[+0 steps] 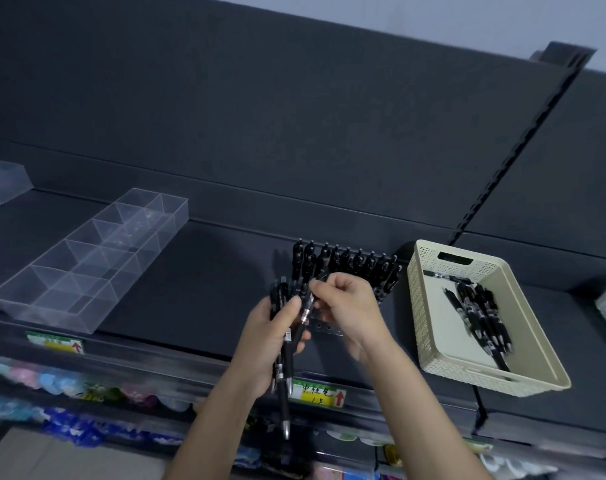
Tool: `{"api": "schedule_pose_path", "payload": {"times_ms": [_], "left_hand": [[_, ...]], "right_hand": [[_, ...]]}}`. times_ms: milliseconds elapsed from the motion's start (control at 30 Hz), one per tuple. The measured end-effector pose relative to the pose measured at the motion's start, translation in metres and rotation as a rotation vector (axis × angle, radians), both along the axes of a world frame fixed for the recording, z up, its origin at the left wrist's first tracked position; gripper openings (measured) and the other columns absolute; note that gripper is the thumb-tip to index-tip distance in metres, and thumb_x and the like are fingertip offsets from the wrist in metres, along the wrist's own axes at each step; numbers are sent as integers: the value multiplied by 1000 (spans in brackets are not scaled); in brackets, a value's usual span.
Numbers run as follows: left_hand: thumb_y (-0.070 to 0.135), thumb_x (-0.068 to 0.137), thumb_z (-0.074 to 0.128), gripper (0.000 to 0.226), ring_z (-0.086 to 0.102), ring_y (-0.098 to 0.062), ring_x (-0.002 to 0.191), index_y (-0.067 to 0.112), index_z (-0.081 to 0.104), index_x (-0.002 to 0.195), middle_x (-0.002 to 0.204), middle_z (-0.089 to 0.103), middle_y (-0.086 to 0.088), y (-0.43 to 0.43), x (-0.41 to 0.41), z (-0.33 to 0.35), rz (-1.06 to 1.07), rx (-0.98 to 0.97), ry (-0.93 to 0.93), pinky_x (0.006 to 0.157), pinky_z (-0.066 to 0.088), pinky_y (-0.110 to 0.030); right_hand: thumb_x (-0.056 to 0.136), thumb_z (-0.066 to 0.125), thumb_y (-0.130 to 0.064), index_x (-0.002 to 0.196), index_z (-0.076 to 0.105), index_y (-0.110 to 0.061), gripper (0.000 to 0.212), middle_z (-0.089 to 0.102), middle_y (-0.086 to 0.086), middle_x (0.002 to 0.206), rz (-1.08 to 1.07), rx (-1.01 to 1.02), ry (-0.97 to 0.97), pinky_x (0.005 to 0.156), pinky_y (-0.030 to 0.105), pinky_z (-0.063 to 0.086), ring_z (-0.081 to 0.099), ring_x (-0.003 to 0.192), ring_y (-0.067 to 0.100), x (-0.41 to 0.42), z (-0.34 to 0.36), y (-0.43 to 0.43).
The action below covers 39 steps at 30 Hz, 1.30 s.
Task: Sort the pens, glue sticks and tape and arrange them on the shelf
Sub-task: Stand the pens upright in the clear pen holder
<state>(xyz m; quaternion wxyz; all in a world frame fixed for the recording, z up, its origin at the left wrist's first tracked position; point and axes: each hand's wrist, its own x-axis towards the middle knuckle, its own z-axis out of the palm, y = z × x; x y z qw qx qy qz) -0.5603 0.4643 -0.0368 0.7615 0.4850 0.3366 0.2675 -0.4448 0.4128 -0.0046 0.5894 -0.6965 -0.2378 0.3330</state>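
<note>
In front of the rack point(326, 328), the left hand point(260, 341) grips a bundle of pens point(285, 407), long axes near upright, tips down. The right hand point(350, 306), nearer the rack, pinches one pen point(304, 315) by its top; open holes show just beneath it.

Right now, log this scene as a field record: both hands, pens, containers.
left hand: grips a bundle of black pens
right hand: pinches the top of one pen in that bundle
pen rack: on the shelf, upright black pens in its back rows
beige basket: right of the rack, holds loose black pens
clear divided tray: left on the shelf, compartments look empty
</note>
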Motion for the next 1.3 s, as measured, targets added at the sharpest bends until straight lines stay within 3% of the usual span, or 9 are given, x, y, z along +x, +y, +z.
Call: {"api": "schedule_pose_path", "payload": {"times_ms": [167, 267, 467, 633, 933, 1100, 1167, 1233, 1300], "left_hand": [[28, 95, 57, 27, 57, -12, 58, 6, 55, 110, 73, 60, -3, 12, 3, -15, 257, -325, 32, 51, 49, -23], [31, 94, 59, 24, 48, -10, 53, 9, 55, 101, 68, 55, -1, 17, -1, -22, 292, -392, 42, 47, 43, -22], [43, 90, 58, 35, 44, -9, 45, 10, 51, 82, 63, 50, 0, 21, 0, -25, 306, -498, -20, 39, 41, -20], [47, 90, 57, 38, 47, -8, 44, 11, 52, 81, 60, 49, 1, 25, -4, -26, 327, -564, -70, 38, 43, -19], [45, 92, 56, 34, 40, -7, 45, 12, 51, 84, 60, 47, 3, 23, -6, -29, 304, -454, -88, 40, 38, -18], [47, 91, 54, 35, 39, -8, 48, 12, 50, 93, 61, 46, 3, 16, -5, -26, 251, -272, -56, 47, 36, -22], [53, 84, 58, 42, 42, -11, 52, 13, 51, 93, 64, 47, 0, 15, -3, -24, 241, -174, -33, 54, 37, -26], [62, 77, 60, 60, 60, -24, 73, 9, 54, 103, 83, 59, -15, 12, 1, -24, 250, -88, 8, 71, 49, -36], [68, 78, 58, 74, 57, -38, 110, 8, 52, 121, 116, 59, -23, 6, 5, -22, 244, -32, 59, 96, 46, -50]], "right_hand": [[88, 63, -14, 72, 52, -4, 22, 57, 7, 64, -242, 87, -81, 57, 28, 48, 53, 57, 14, 13, 11, -8], [87, 63, -19, 73, 57, -5, 21, 64, 10, 68, -378, 49, -361, 65, 40, 52, 61, 62, 20, 31, 11, -8], [90, 63, -20, 82, 61, -10, 13, 61, -3, 71, -288, -116, -742, 59, 20, 34, 56, 67, 15, 35, 3, -3], [91, 61, -20, 73, 51, -5, 26, 54, 3, 62, -170, -244, -848, 48, 23, 31, 44, 54, 13, 33, -10, 5], [94, 57, -21, 62, 35, -15, 39, 41, -3, 54, -67, -402, -846, 41, 19, 22, 33, 46, 7, 31, -25, 9], [89, 64, -31, 79, 58, -6, 28, 61, 4, 67, -22, -487, -809, 54, 28, 45, 58, 62, 18, 30, -21, 2], [86, 68, -28, 78, 62, -11, 19, 64, -1, 68, -6, -405, -632, 58, 26, 46, 59, 63, 14, 21, -17, -7], [83, 71, -19, 75, 64, -13, 13, 65, -3, 66, 115, -290, -327, 55, 25, 48, 59, 58, 9, 6, -11, -14], [82, 72, -15, 78, 66, -11, 8, 64, -2, 66, 281, -263, -179, 53, 20, 47, 59, 57, 6, -8, -9, -18]]}}
